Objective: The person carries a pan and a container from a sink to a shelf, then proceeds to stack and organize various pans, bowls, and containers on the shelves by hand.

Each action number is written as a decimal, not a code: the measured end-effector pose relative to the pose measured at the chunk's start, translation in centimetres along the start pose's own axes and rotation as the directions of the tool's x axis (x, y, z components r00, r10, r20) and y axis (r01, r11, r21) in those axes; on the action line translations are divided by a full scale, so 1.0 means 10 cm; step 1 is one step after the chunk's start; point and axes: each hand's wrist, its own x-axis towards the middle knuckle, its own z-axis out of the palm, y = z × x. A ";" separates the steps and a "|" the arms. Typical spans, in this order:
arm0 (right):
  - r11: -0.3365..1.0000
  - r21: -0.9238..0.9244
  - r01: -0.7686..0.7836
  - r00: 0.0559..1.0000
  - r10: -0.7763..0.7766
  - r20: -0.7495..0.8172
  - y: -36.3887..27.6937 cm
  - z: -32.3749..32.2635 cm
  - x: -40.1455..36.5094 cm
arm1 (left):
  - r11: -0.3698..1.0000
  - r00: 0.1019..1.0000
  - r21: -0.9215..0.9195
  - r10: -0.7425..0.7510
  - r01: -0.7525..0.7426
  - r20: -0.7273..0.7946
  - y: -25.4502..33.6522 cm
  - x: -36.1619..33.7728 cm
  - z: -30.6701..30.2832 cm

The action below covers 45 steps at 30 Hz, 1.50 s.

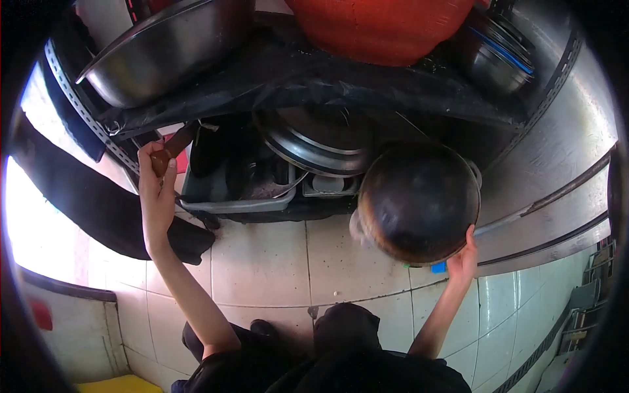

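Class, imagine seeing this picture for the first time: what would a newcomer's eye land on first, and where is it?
Probably the big, dark round pan right of centre, its rim held by the right hand. Next might come the bright orange-red container at the top, on the black-covered shelf. On the left, the left hand grips a brown handle.

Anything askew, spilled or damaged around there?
The metal lid sits tilted by the grey tub, not flat. The wok in the right hand has brown, scorch-like staining at its edge. A pale speck marks the floor.
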 end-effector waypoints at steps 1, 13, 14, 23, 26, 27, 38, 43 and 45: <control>0.986 0.151 -0.077 0.995 0.084 -0.045 0.03 -0.17 0.10 | 1.000 1.000 -0.023 -0.019 0.018 -0.023 0.02 -0.01 0.02; 0.915 0.385 0.118 0.921 0.044 -0.386 0.63 -0.62 1.51 | 0.995 1.000 -0.103 -0.001 0.004 0.023 -0.11 0.00 0.01; 0.916 0.384 0.115 0.920 0.047 -0.389 0.61 -0.62 1.50 | 0.995 1.000 -0.101 -0.004 0.007 0.026 -0.11 0.00 0.01; 0.757 -0.497 -0.425 0.843 0.130 -0.522 0.39 -0.63 1.29 | 0.996 0.995 -0.027 -0.081 0.082 0.056 -0.05 0.05 -0.05; 0.501 -0.730 -0.465 0.858 0.051 -0.512 0.33 -0.51 1.20 | 0.997 0.996 -0.006 -0.078 0.078 0.053 -0.07 0.06 -0.04; 0.285 -0.850 -0.444 0.878 -0.050 -0.476 0.32 -0.42 1.16 | 1.000 1.000 -0.019 -0.017 0.017 0.025 -0.07 0.07 -0.03; 0.723 0.222 -0.654 0.693 0.690 -0.206 2.32 1.31 1.11 | 0.998 0.999 -0.019 0.052 -0.051 0.017 -0.11 0.27 -0.12; 0.737 0.170 -0.655 0.688 0.674 -0.271 2.52 1.42 1.19 | 0.997 0.997 -0.029 0.079 -0.078 0.018 -0.12 0.28 -0.15; 0.841 0.126 -0.526 0.758 0.531 -0.378 2.41 1.67 1.07 | 0.998 1.000 -0.065 0.006 -0.005 0.016 -0.08 0.27 -0.14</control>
